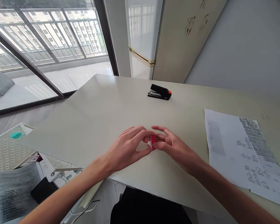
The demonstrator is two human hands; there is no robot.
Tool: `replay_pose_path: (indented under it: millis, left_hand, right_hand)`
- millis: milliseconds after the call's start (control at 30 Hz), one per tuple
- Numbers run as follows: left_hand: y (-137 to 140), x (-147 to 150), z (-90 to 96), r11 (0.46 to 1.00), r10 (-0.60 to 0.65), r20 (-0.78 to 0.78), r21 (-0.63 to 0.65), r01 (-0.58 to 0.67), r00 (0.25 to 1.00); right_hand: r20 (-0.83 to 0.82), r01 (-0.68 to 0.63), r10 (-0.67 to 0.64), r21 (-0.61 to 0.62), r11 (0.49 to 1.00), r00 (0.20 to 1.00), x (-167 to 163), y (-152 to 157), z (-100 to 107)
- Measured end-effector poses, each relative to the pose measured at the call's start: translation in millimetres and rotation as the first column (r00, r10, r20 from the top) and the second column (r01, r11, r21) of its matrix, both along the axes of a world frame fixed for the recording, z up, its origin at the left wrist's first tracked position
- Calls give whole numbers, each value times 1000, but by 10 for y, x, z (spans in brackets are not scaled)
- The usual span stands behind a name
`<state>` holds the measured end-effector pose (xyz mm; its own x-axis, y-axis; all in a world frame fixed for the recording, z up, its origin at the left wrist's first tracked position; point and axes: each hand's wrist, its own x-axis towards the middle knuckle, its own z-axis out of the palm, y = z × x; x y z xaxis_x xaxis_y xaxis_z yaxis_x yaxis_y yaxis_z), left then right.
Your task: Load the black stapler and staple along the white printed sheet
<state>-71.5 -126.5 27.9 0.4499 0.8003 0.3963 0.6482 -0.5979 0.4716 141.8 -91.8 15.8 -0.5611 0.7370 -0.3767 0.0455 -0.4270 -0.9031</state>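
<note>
Over the near part of the table, a small red and white box (153, 142) is held between both hands. My left hand (128, 146) grips its left side, thumb below and fingers above. On the right side, the thumb and fingers of my right hand (175, 146) pinch the same box, with the index finger lifted off it. Fingers hide much of the box, so I cannot make out its contents. Beyond the hands lies a black stapler (160, 92) with an orange-red patch at its right end.
Printed paper sheets (226, 140) lie on the right of the pale table (121, 105). At lower left stands a perforated cart (11, 146) with a teal object, papers and cables. A fridge (142, 37) and a glass door (49, 46) stand beyond the table.
</note>
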Motion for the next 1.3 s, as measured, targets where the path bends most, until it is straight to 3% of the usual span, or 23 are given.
replay_pose_path:
  millis: [233,400,500,600,767,1000,1300]
  left_hand:
    - [108,58,27,996,-41,1,75,41,999]
    - [198,87,41,997,-8,75,74,2,997]
    - [220,85,10,996,-65,104,70,58,992]
    - [224,89,-38,987,-140,126,97,128,982]
    - [229,130,-60,985,-137,94,121,125,986]
    - [259,167,-14,996,-87,74,9,87,993]
    - [150,-77,-131,992,18,83,-123,-8,996]
  right_hand:
    - [-34,9,-6,87,996,999,51,42,-71]
    - [-284,-40,29,-33,999,958,115,52,-106]
    - [-366,-64,34,-69,996,930,129,30,-130]
    - [-354,-54,27,-67,996,935,137,4,-149]
    - [-295,-27,17,-30,999,955,166,-3,-124]
    - [-333,-20,14,-14,1000,943,183,13,-135]
    - [-347,-1,-21,-64,998,938,261,-41,-242]
